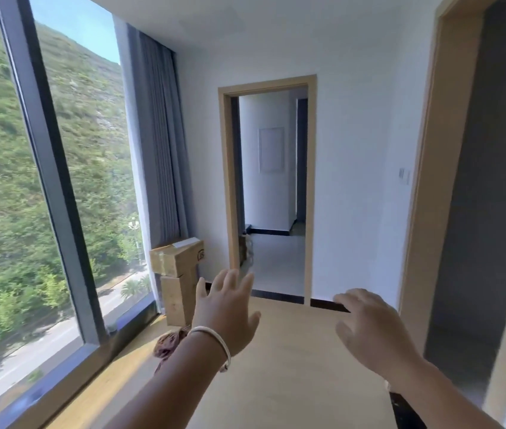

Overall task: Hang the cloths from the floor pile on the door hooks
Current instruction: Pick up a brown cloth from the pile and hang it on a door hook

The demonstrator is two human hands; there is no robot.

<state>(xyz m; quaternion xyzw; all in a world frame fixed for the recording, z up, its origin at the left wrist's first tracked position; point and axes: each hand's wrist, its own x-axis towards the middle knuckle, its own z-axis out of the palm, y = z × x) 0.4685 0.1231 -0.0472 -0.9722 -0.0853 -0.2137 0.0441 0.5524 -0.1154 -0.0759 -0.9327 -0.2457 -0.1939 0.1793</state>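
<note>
Pale wood-grain floor (292, 366) extends beneath both hands. Crumpled mauve patterned cloth (168, 343) lies just behind the left wrist, ungrasped. Left hand (227, 314) and right hand (372, 332) hover empty, fingers spread, likely for balance. Door hooks: not visible.

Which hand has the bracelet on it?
The left hand. A thin white bracelet circles its wrist, and its fingers are spread open. The right hand has a bare wrist.
</note>
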